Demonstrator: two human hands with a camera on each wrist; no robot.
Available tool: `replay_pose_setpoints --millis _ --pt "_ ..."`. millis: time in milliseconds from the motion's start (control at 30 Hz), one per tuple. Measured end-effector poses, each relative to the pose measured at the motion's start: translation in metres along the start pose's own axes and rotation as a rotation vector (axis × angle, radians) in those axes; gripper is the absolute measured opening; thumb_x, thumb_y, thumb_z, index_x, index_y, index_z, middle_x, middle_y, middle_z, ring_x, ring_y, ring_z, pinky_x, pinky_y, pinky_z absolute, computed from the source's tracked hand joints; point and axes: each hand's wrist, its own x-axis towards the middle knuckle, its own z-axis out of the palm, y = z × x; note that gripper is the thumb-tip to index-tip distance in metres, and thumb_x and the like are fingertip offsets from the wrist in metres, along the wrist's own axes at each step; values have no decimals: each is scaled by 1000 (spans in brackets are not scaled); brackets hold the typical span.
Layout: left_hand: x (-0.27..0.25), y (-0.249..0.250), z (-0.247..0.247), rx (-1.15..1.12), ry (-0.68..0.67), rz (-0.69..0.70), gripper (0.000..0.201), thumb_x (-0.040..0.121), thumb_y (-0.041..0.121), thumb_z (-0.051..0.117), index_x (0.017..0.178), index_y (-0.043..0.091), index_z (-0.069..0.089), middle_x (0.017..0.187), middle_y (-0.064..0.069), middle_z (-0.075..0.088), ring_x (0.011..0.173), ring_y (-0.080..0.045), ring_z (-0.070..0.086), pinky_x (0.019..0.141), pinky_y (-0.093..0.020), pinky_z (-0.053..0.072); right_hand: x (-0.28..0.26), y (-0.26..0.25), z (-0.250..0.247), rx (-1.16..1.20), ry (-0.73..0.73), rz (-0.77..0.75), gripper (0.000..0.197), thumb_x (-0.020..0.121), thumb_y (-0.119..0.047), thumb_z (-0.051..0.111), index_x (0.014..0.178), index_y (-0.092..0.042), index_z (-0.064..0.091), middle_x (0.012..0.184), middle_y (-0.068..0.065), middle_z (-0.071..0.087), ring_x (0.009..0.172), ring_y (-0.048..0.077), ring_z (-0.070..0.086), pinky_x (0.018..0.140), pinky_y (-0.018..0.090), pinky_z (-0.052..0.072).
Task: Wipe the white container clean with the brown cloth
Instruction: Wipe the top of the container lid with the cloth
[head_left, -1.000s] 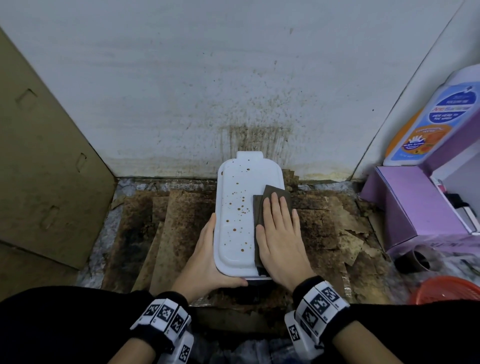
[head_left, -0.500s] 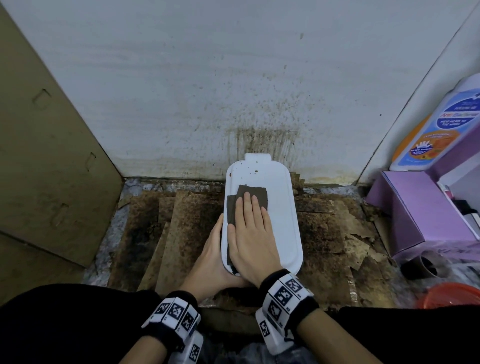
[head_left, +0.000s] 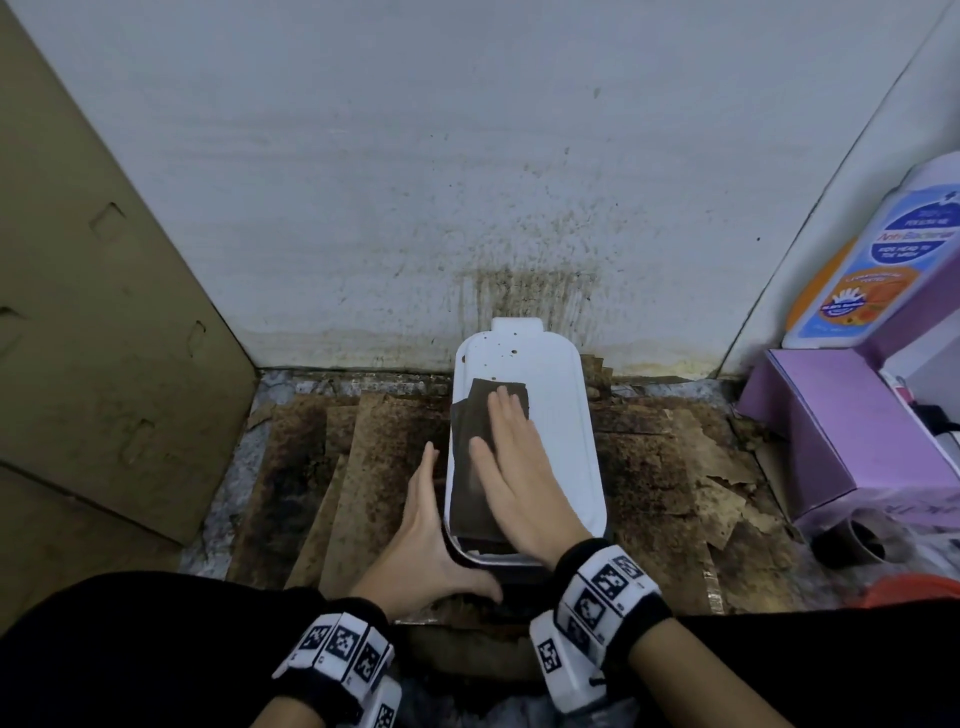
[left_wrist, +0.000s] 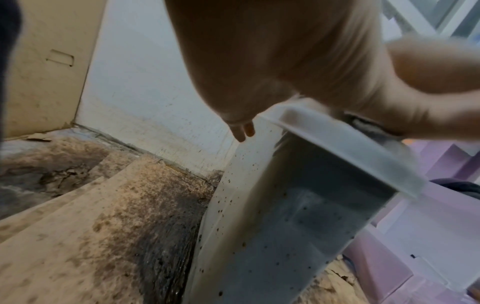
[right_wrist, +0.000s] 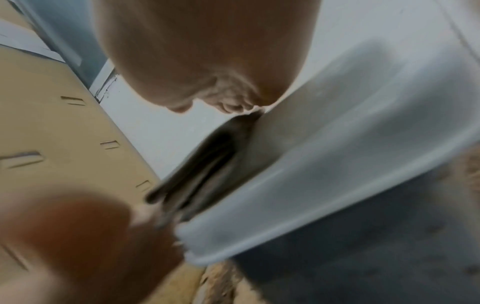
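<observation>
The white container (head_left: 558, 415) lies lengthwise on the floor with its far end at the wall. My right hand (head_left: 511, 457) lies flat, fingers straight, pressing the folded brown cloth (head_left: 467, 467) onto the left half of the container's top. The left hand (head_left: 426, 525) braces the container's left side, fingers straight along it and thumb across the near corner. A few brown spots (head_left: 498, 348) sit at the far left of the top. In the left wrist view the container's wall (left_wrist: 285, 226) is speckled. The right wrist view shows the cloth (right_wrist: 213, 164), blurred, on the lid (right_wrist: 350, 164).
Stained, peeling cardboard sheets (head_left: 363, 467) cover the floor around the container. A cardboard panel (head_left: 104, 364) stands at the left and a splattered white wall (head_left: 467, 182) behind. At the right are a purple box (head_left: 841, 431), a large bottle (head_left: 872, 270) and a dark tube (head_left: 852, 540).
My right hand has slid the cloth from the right half of the top to the left half. Most brown spots there are gone. The left hand has stayed on the side.
</observation>
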Motion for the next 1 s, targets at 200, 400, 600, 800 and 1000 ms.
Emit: replay_pose_setpoints --millis 200,400,600,800,1000 --pt "6 28 4 184 369 235 77 100 69 30 162 29 13 167 21 8 154 -1 9 126 -35 14 -24 52 -20 59 264 138 52 109 -40 29 159 -27 21 168 -9 11 153 0 0 127 34 5" --pt "42 68 31 648 233 242 63 106 50 21 163 22 19 172 5 -1 157 -13 -3 128 -34 1 -27 68 -9 139 271 167 56 108 -44 24 161 -27 13 168 -11 11 153 0 2 127 32 6" --pt "57 60 36 874 185 174 73 101 50 6 164 13 5 172 -11 -3 159 -23 -8 129 -42 -3 -26 72 -8 105 255 163 59 107 -45 21 162 -27 6 169 -13 5 152 -3 -2 123 21 0" --pt "46 56 40 843 185 118 76 100 59 2 164 18 -6 171 -3 -17 156 -17 -23 125 -35 -14 -27 72 -6 61 244 153 61 107 -45 20 162 -26 1 169 -14 1 151 -5 -6 122 20 -2" --pt "49 56 34 817 159 111 75 101 59 5 163 20 -9 170 -2 -22 153 -14 -29 124 -34 -16 -25 74 -5 49 254 139 58 109 -41 20 161 -25 1 169 -11 0 152 -2 -5 122 20 -2"
